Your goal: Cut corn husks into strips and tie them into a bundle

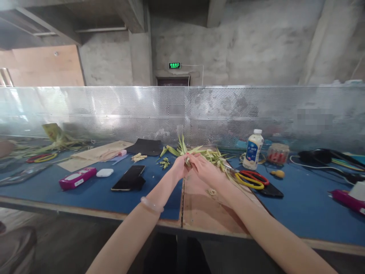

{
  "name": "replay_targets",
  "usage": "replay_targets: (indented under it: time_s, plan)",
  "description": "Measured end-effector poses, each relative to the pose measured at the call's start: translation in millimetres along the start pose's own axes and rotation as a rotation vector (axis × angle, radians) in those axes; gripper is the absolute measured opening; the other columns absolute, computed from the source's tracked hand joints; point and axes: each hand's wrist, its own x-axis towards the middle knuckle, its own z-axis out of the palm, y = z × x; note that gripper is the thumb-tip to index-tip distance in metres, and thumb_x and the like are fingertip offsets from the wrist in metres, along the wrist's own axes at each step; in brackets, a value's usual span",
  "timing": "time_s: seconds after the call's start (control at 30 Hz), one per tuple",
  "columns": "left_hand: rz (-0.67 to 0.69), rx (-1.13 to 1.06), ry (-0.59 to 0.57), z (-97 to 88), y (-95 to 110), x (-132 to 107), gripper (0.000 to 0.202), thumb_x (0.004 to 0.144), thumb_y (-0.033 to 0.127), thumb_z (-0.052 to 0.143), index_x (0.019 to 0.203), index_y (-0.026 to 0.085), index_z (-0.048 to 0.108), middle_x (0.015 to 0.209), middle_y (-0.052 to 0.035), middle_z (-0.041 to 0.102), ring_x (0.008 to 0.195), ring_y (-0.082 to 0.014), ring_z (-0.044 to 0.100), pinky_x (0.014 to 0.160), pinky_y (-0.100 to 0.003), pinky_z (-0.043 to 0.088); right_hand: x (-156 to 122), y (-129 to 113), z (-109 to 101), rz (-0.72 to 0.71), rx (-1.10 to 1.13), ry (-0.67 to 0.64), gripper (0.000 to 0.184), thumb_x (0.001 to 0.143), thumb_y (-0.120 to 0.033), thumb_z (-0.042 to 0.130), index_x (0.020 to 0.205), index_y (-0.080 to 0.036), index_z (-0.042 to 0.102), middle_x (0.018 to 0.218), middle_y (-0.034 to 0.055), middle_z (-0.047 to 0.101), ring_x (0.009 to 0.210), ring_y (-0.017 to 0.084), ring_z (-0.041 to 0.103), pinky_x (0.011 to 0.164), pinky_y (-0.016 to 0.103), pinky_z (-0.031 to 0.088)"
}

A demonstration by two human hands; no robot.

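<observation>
My left hand [180, 167] and my right hand [203, 167] meet over the middle of the workbench. The fingers of both are closed around the base of a small bunch of green leaf strips [182, 144], whose pointed ends stick up and outward. Where the fingers press together, the held part is mostly hidden. Just behind and to the right of my hands lies a loose pile of pale green strips [214, 156]. Small green cuttings [164, 163] lie to the left. A curled pale scrap [211, 192] rests on the wooden board [205, 217] below my right forearm.
On the right are red-and-yellow-handled scissors [251, 185] on a dark phone, a white-capped bottle [253, 150] and a jar [278, 154]. At left lie a black phone [127, 178], a white case [105, 172] and a magenta device [77, 179]. A perforated metal screen [137, 110] stands behind.
</observation>
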Motion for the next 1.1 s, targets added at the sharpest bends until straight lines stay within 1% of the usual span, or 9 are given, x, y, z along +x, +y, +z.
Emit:
replay_targets:
  time_s: [0.17, 0.3, 0.57, 0.67, 0.73, 0.83, 0.9, 1.0, 1.1]
  plan:
    - [0.005, -0.003, -0.008, 1.0, -1.0, 1.1, 0.03, 0.088, 0.031, 0.052, 0.113, 0.015, 0.055, 0.111, -0.0086, 0.058, 0.093, -0.0187, 0.059, 0.078, -0.038, 0.052, -0.5, -0.4, -0.4, 0.025, 0.013, 0.023, 0.043, 0.09, -0.011, 0.04, 0.133, -0.006, 0.039, 0.106, 0.0151, 0.063, 0.101, 0.025, 0.056, 0.088, 0.039, 0.048]
    - [0.008, -0.004, -0.009, -0.4, -0.6, 2.8, 0.03, 0.089, 0.032, 0.052, 0.113, 0.015, 0.055, 0.112, -0.0088, 0.058, 0.093, -0.0188, 0.059, 0.079, -0.038, 0.051, 1.3, -3.5, -3.7, 0.046, 0.03, 0.026, 0.044, 0.09, -0.012, 0.041, 0.134, -0.009, 0.037, 0.105, 0.0121, 0.064, 0.1, 0.023, 0.056, 0.088, 0.037, 0.048]
    - [0.0, 0.006, 0.023, -4.1, -1.8, 6.3, 0.03, 0.088, 0.033, 0.052, 0.112, 0.014, 0.055, 0.109, -0.0083, 0.059, 0.09, -0.0179, 0.06, 0.076, -0.037, 0.052, 1.1, -7.1, -5.5, 0.053, 0.034, -0.03, 0.04, 0.088, -0.011, 0.044, 0.128, -0.01, 0.045, 0.099, 0.0125, 0.064, 0.097, 0.024, 0.055, 0.086, 0.039, 0.047]
    - [-0.014, 0.002, 0.018, -5.7, -1.6, 7.1, 0.029, 0.089, 0.033, 0.052, 0.11, 0.014, 0.056, 0.107, -0.008, 0.06, 0.088, -0.0174, 0.06, 0.075, -0.036, 0.052, 0.7, -8.6, -5.6, 0.071, 0.034, -0.021, 0.041, 0.088, -0.012, 0.044, 0.128, -0.009, 0.044, 0.099, 0.0136, 0.063, 0.097, 0.025, 0.055, 0.085, 0.039, 0.047]
    - [-0.018, -0.001, 0.012, -6.8, -1.1, 7.2, 0.029, 0.089, 0.034, 0.051, 0.108, 0.013, 0.057, 0.105, -0.0079, 0.061, 0.088, -0.0171, 0.061, 0.076, -0.036, 0.052, 0.5, -9.4, -5.3, 0.076, 0.041, -0.011, 0.04, 0.088, -0.013, 0.043, 0.128, -0.011, 0.044, 0.098, 0.0122, 0.063, 0.096, 0.024, 0.055, 0.084, 0.039, 0.047]
    - [-0.018, -0.002, -0.004, -8.4, -0.3, 6.7, 0.029, 0.09, 0.035, 0.049, 0.105, 0.013, 0.058, 0.102, -0.0077, 0.062, 0.087, -0.0167, 0.061, 0.076, -0.036, 0.051, 0.1, -9.5, -3.7, 0.086, 0.049, 0.012, 0.032, 0.089, -0.014, 0.041, 0.12, -0.013, 0.05, 0.095, 0.0116, 0.064, 0.093, 0.023, 0.057, 0.081, 0.038, 0.048]
    - [-0.014, -0.002, -0.017, -9.3, 0.0, 6.6, 0.03, 0.09, 0.036, 0.049, 0.104, 0.012, 0.059, 0.102, -0.0078, 0.063, 0.086, -0.0165, 0.062, 0.077, -0.036, 0.051, -0.2, -9.1, -1.9, 0.093, 0.05, 0.03, 0.029, 0.089, -0.014, 0.04, 0.115, -0.013, 0.052, 0.096, 0.0119, 0.063, 0.094, 0.023, 0.057, 0.081, 0.038, 0.048]
    - [-0.003, 0.003, -0.026, -10.5, -0.5, 8.1, 0.03, 0.09, 0.037, 0.049, 0.105, 0.013, 0.058, 0.104, -0.008, 0.062, 0.087, -0.0168, 0.061, 0.077, -0.036, 0.051, -0.4, -8.4, 0.3, 0.089, 0.047, 0.047, 0.031, 0.089, -0.014, 0.04, 0.118, -0.013, 0.05, 0.098, 0.012, 0.063, 0.098, 0.024, 0.056, 0.083, 0.039, 0.047]
    - [0.002, 0.017, -0.032, -11.2, -1.0, 10.2, 0.031, 0.089, 0.037, 0.05, 0.109, 0.013, 0.057, 0.107, -0.0085, 0.06, 0.089, -0.0178, 0.06, 0.077, -0.037, 0.051, -0.2, -8.7, 0.9, 0.07, 0.041, 0.046, 0.034, 0.088, -0.014, 0.042, 0.121, -0.011, 0.049, 0.097, 0.0125, 0.063, 0.095, 0.024, 0.056, 0.082, 0.038, 0.048]
